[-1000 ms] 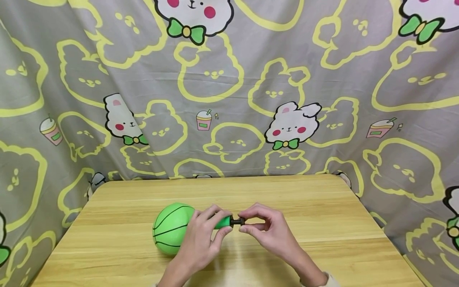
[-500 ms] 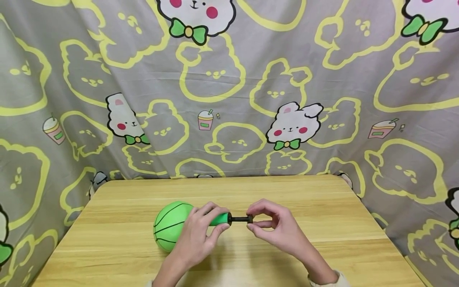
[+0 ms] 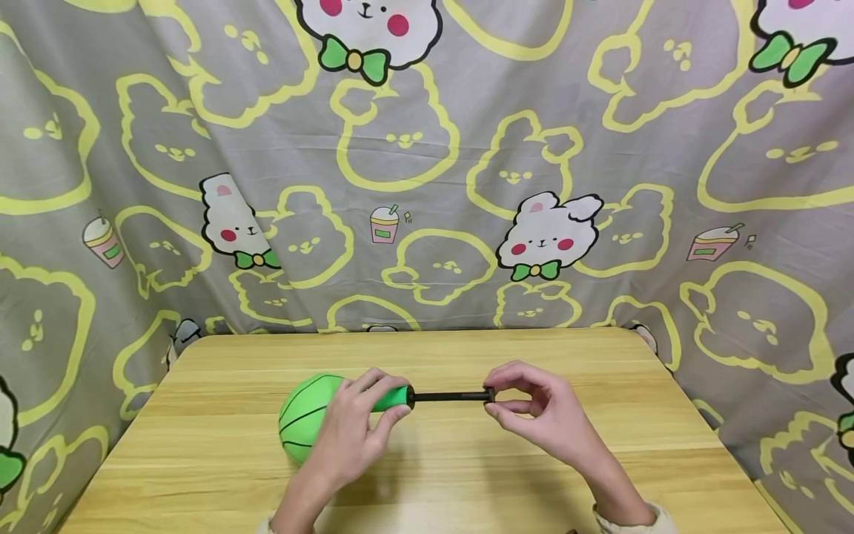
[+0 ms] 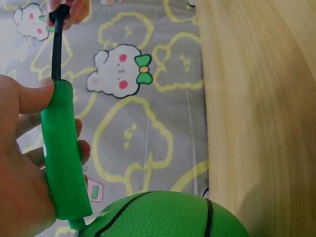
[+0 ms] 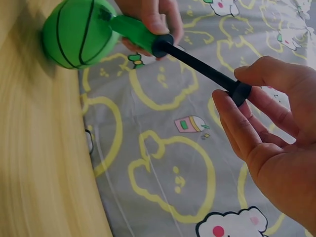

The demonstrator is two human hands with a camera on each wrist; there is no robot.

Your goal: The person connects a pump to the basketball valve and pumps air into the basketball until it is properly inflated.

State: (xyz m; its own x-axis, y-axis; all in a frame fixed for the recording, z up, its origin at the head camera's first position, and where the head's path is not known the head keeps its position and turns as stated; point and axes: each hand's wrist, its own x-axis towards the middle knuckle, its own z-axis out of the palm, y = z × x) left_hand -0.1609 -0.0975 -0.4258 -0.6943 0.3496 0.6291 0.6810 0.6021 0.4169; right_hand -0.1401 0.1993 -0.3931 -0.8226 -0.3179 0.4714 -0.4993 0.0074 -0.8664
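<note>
A green hand pump (image 4: 64, 158) joins a green ball (image 3: 303, 419) with black seam lines, its narrow end right at the ball's surface in the left wrist view. My left hand (image 3: 353, 423) wraps round the pump's green barrel, thumb near the black collar. The black rod (image 5: 202, 66) stands far out of the barrel. At its end, the thumb and fingers of my right hand (image 3: 543, 404) pinch the black knob (image 5: 240, 93). In the head view, the left hand covers part of the ball and most of the barrel.
A light wood table (image 3: 467, 475) lies below the hands. Behind it and along both sides hangs a grey curtain (image 3: 440, 200) with yellow outlines and rabbit prints.
My right hand has moved to the right with the knob, drawing the black rod much further out of the barrel. The left hand, pump and ball have shifted slightly left.
</note>
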